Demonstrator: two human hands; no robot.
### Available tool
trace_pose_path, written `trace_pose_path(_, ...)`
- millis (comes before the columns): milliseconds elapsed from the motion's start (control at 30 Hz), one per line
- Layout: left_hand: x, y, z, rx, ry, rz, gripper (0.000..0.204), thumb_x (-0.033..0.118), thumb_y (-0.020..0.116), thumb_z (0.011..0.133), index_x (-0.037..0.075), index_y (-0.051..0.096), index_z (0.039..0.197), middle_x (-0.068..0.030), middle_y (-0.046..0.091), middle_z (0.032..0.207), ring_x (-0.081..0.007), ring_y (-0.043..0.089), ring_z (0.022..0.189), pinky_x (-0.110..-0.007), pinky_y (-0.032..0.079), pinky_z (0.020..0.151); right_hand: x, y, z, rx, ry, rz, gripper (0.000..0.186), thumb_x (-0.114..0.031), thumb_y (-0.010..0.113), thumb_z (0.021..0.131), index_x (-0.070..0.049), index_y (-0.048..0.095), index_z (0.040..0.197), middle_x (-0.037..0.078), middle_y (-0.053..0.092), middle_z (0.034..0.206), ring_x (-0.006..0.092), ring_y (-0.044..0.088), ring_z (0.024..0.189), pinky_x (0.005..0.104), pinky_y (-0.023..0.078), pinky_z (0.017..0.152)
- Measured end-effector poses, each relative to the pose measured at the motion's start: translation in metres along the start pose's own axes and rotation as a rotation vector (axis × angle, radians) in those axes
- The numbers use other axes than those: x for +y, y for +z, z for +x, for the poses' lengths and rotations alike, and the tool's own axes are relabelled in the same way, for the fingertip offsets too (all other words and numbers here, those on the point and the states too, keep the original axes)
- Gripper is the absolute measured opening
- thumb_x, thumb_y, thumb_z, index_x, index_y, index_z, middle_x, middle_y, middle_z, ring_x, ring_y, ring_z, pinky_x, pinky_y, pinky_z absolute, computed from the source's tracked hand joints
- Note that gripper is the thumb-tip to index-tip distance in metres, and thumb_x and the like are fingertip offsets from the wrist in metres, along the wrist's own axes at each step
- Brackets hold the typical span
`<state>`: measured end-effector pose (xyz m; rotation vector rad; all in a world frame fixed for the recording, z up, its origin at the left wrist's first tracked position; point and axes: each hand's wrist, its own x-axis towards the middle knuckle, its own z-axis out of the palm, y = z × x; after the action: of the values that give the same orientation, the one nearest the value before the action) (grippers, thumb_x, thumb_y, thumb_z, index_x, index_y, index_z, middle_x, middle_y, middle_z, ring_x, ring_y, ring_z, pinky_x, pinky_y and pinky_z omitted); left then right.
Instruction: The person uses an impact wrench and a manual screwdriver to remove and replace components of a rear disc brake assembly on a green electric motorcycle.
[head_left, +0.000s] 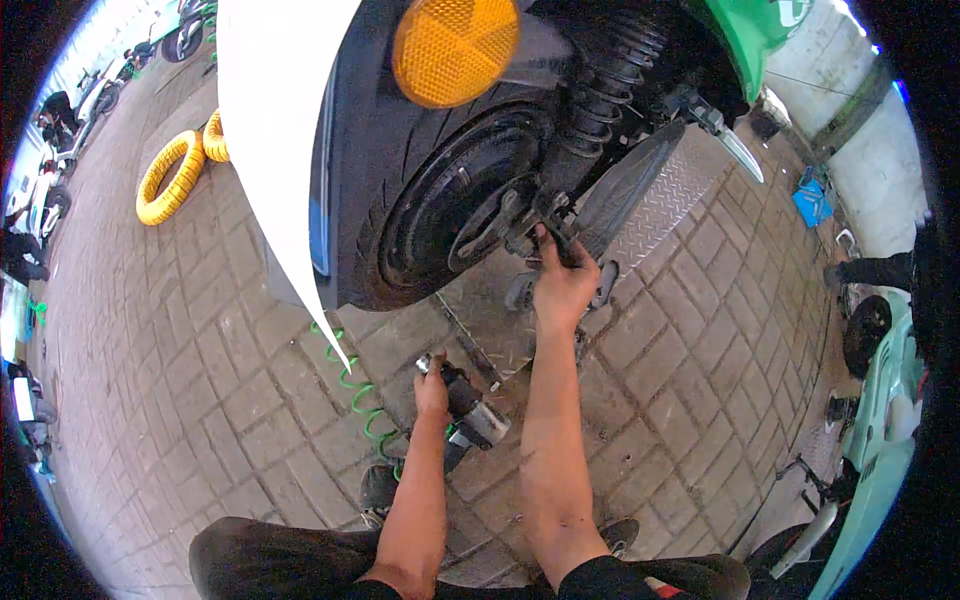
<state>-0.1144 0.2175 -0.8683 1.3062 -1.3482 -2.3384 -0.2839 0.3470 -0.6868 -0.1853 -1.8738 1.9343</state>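
Right hand [562, 288] grips the axle fitting [540, 222] at the scooter's rear wheel [452, 205] hub, left hand [432, 392] clenches the air wrench [470, 408] low on the paving [200, 360]; wheel-fastener step, next needs wrench raised to hub

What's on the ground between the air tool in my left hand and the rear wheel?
Bare brick paving only, by the head view; the green coiled hose runs just left of that stretch.
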Motion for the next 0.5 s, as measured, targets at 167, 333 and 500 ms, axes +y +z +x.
trace_pose_path(167, 0.017, 0.019, -0.018, 0.041, -0.138, -0.086, 0.049, 0.035, 0.074, 0.09, -0.001, 0.052, 0.115, -0.0174, 0.064, 0.095, -0.03, 0.07, 0.068, -0.043, 0.06, 0.064, 0.028, -0.005, 0.011, 0.086, 0.029, 0.156, 0.023, -0.007, 0.081, 0.09, 0.009, 0.072, 0.104, 0.01, 0.077, 0.1, 0.0141, 0.068, 0.085, 0.0264, 0.051, 0.079)
trace_pose_path(333, -0.001, 0.004, 0.002, 0.069, -0.099, 0.101, 0.056, 0.043, 0.073, 0.09, -0.002, 0.054, 0.118, -0.0167, 0.066, 0.1, -0.0297, 0.069, 0.079, -0.045, 0.057, 0.075, 0.029, 0.005, 0.003, 0.105, 0.057, 0.129, 0.021, -0.002, 0.079, 0.089, 0.006, 0.074, 0.108, 0.009, 0.077, 0.101, 0.015, 0.069, 0.086, 0.0287, 0.053, 0.084)
trace_pose_path(500, -0.002, 0.003, -0.003, -0.002, -0.024, 0.224, 0.058, 0.044, 0.072, 0.091, -0.001, 0.056, 0.123, -0.0153, 0.066, 0.103, -0.0281, 0.067, 0.086, -0.045, 0.056, 0.077, 0.018, -0.004, 0.006, 0.004, -0.008, 0.047, 0.015, 0.0, 0.078, 0.089, 0.006, 0.074, 0.102, 0.009, 0.077, 0.096, 0.0165, 0.069, 0.084, 0.0294, 0.053, 0.082)
